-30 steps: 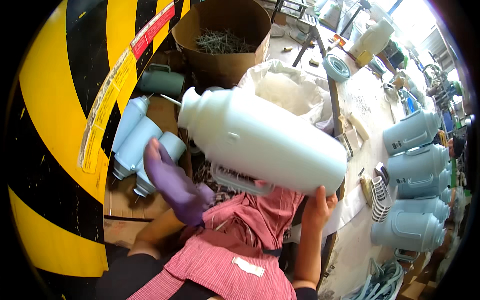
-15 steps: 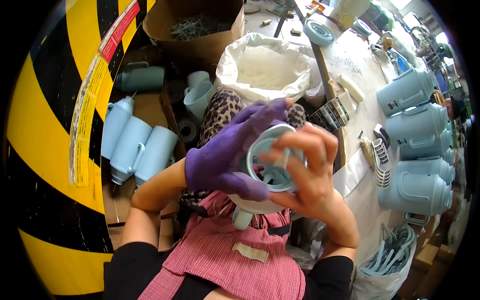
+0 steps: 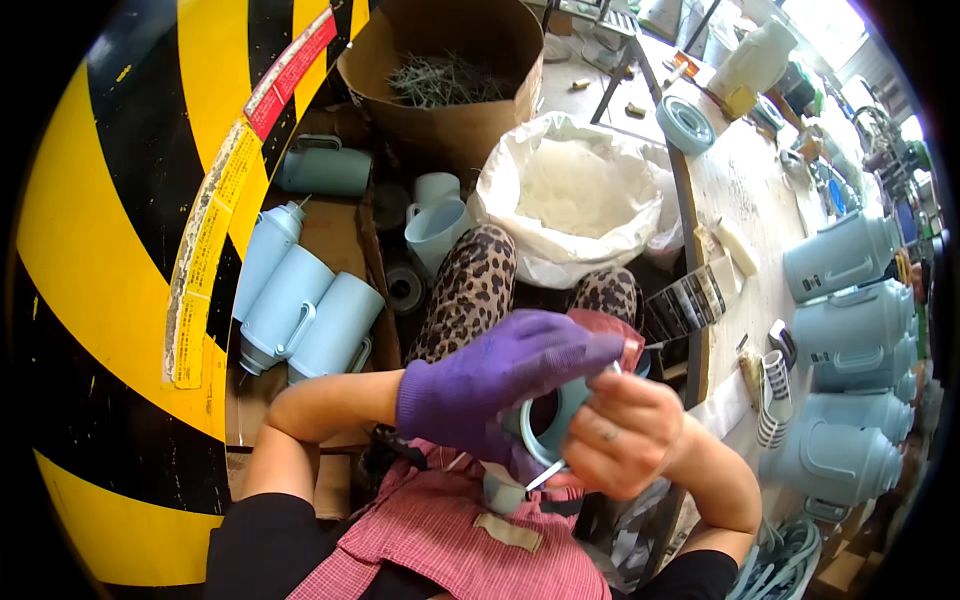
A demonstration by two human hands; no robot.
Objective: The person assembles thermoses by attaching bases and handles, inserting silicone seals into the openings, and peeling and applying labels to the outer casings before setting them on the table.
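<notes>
Above my lap, my left hand (image 3: 510,380), in a purple knitted glove, is closed round a pale blue plastic jug body (image 3: 548,425). Its round mouth faces up and its handle (image 3: 503,492) points toward my apron. My bare right hand (image 3: 625,435) is closed in a fist at the right of the rim, round a thin pale stick-like tool (image 3: 545,474). One end of the tool shows below the fist, at the near rim. A reddish piece (image 3: 622,335) by my left fingertips is too unclear to name. My fingers hide much of the jug.
Pale blue flasks (image 3: 290,305) lie in a carton at left, beside a striped yellow-black panel (image 3: 120,300). Ahead stand a white sack of pale material (image 3: 570,190) and a carton of thin metal pieces (image 3: 450,80). Several blue jugs (image 3: 845,335) line the bench (image 3: 735,290) at right.
My right hand has gone from spread, blurred fingers over the mouth to a fist with the thin tool at the rim. The jug has shifted lower. The view has tilted; the reddish piece now shows.
</notes>
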